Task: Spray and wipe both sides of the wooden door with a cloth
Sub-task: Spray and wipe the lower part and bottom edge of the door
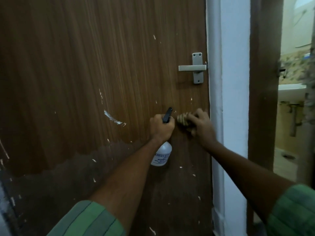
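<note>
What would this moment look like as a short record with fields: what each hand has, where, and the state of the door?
left hand: holds the spray bottle by its neck, black nozzle up, close to the door
right hand: holds a striped cloth against the door, beside the left hand
door: brown wood grain, white flecks and a white smear, lower part darker
handle: grey lever, above both hands, untouched
door frame: white, right of the door
sleeves: green
</note>
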### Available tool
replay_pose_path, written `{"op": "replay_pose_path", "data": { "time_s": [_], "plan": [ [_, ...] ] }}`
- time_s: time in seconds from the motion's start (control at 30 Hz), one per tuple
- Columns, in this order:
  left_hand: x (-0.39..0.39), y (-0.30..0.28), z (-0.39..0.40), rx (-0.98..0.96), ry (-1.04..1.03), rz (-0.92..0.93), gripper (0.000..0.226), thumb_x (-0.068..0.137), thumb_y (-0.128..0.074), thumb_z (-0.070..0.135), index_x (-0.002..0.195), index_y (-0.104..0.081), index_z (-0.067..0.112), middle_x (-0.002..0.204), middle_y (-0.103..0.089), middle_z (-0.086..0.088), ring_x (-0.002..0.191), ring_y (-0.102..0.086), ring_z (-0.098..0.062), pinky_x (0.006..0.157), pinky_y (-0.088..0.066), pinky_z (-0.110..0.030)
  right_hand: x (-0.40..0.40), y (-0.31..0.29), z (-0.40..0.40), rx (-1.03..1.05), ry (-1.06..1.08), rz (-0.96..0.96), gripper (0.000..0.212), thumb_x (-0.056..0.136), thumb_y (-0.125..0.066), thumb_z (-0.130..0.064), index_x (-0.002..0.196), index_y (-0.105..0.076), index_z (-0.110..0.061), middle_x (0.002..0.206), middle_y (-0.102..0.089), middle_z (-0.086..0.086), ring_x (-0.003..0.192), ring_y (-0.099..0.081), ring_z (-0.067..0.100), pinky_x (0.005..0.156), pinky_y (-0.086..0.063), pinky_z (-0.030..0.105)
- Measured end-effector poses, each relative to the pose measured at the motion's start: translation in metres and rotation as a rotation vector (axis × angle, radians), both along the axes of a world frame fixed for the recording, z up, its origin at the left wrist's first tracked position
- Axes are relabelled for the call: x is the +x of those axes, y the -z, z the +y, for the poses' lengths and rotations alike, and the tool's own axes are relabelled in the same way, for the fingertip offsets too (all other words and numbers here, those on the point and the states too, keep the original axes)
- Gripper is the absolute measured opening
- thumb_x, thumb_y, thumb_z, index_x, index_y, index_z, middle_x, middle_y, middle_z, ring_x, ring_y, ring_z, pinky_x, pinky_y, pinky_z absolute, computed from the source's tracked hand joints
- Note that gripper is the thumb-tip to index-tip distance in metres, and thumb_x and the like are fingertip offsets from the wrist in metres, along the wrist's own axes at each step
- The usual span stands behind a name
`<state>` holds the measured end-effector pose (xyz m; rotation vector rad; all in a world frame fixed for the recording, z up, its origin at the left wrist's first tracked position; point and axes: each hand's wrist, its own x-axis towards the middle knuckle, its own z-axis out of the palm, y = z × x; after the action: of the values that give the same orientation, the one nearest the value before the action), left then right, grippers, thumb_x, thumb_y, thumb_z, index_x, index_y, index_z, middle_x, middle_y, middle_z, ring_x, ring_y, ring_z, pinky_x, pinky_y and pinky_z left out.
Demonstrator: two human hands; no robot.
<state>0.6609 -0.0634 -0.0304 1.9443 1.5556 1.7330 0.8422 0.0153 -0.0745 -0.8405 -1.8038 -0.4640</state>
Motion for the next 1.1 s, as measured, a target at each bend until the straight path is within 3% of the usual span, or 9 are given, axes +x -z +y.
{"op": "replay_pose_path", "data": {
  "time_s": [0.1,0.23,0.43,0.53,0.63,0.73,0.83,1.0,1.1],
  "plan": [
    [0.010,-0.003,0.001,-0.002,0.030,0.028,0.035,0.097,-0.062,0.018,0.065,-0.058,0.004,0.055,-0.050,-0.008,0.048,-0.049,-0.027,0.048,-0.049,-0.050,0.025,-0.012,0.004,-0.021,-0.065,-0.132,0.044,0.076,-0.079,-0.001,0.116,-0.069,-0.015,0.109,-0.050,0.007,0.091,-0.050,0.023,0.065,-0.047,0.034],
    [0.021,-0.011,0.007,-0.034,0.033,0.048,0.033,0.095,-0.062,0.026,0.065,-0.058,0.012,0.055,-0.052,-0.004,0.048,-0.052,-0.024,0.046,-0.048,-0.043,0.038,-0.084,0.014,-0.070,0.005,0.205,0.040,0.076,-0.084,-0.008,0.112,-0.070,-0.018,0.108,-0.050,0.002,0.097,-0.053,0.022,0.080,-0.051,0.034],
    [0.039,-0.002,0.012,-0.072,0.010,0.062,0.035,0.094,-0.063,0.024,0.061,-0.057,0.014,0.055,-0.051,-0.005,0.049,-0.051,-0.026,0.047,-0.049,-0.046,0.044,0.012,-0.006,-0.200,-0.063,0.144,0.046,0.072,-0.084,-0.005,0.114,-0.068,-0.015,0.105,-0.049,0.002,0.092,-0.055,0.025,0.072,-0.047,0.028],
    [0.053,0.012,0.016,-0.111,0.018,0.080,0.036,0.095,-0.064,0.022,0.061,-0.056,0.016,0.055,-0.051,-0.004,0.049,-0.051,-0.025,0.048,-0.048,-0.041,0.063,-0.009,0.006,-0.333,-0.054,0.066,0.054,0.061,-0.084,0.002,0.110,-0.072,-0.015,0.104,-0.051,0.003,0.097,-0.055,0.026,0.074,-0.037,0.028],
    [0.069,0.025,0.020,-0.121,0.004,0.052,0.041,0.094,-0.065,0.023,0.056,-0.048,0.021,0.052,-0.047,0.001,0.048,-0.047,-0.021,0.048,-0.042,-0.037,0.069,-0.038,0.017,-0.271,-0.059,0.111,0.052,0.062,-0.086,-0.001,0.109,-0.073,-0.020,0.101,-0.050,0.000,0.091,-0.054,0.020,0.071,-0.038,0.026],
    [0.082,0.044,0.025,-0.106,0.027,0.027,0.044,0.095,-0.066,0.015,0.056,-0.047,0.020,0.051,-0.045,0.003,0.048,-0.043,-0.018,0.049,-0.035,-0.032,0.061,-0.009,0.015,-0.172,-0.051,0.152,0.046,0.070,-0.086,-0.009,0.111,-0.070,-0.021,0.101,-0.047,-0.003,0.088,-0.052,0.017,0.072,-0.049,0.031],
    [0.080,0.065,0.029,-0.122,0.046,0.020,0.044,0.096,-0.066,0.015,0.056,-0.048,0.020,0.052,-0.047,0.003,0.047,-0.045,-0.017,0.047,-0.034,-0.029,0.063,0.032,0.012,-0.139,-0.060,0.078,0.041,0.073,-0.078,-0.003,0.111,-0.069,-0.015,0.100,-0.046,-0.002,0.087,-0.052,0.019,0.071,-0.052,0.035],
    [0.074,0.094,0.024,-0.105,0.049,0.045,0.049,0.092,-0.066,0.012,0.049,-0.042,0.019,0.047,-0.041,0.004,0.041,-0.036,-0.011,0.040,-0.026,-0.021,0.071,0.007,0.012,-0.106,-0.049,0.056,0.039,0.082,-0.064,-0.003,0.118,-0.070,-0.016,0.104,-0.048,-0.004,0.092,-0.050,0.013,0.074,-0.042,0.017],
    [0.070,0.106,0.018,-0.139,0.045,0.017,0.049,0.092,-0.066,0.013,0.049,-0.044,0.018,0.047,-0.043,0.004,0.041,-0.037,-0.012,0.041,-0.028,-0.023,0.065,-0.022,0.008,-0.109,-0.028,0.072,0.046,0.083,-0.071,-0.003,0.125,-0.065,-0.019,0.112,-0.049,0.000,0.099,-0.052,0.017,0.079,-0.048,0.028]
  ]
}}
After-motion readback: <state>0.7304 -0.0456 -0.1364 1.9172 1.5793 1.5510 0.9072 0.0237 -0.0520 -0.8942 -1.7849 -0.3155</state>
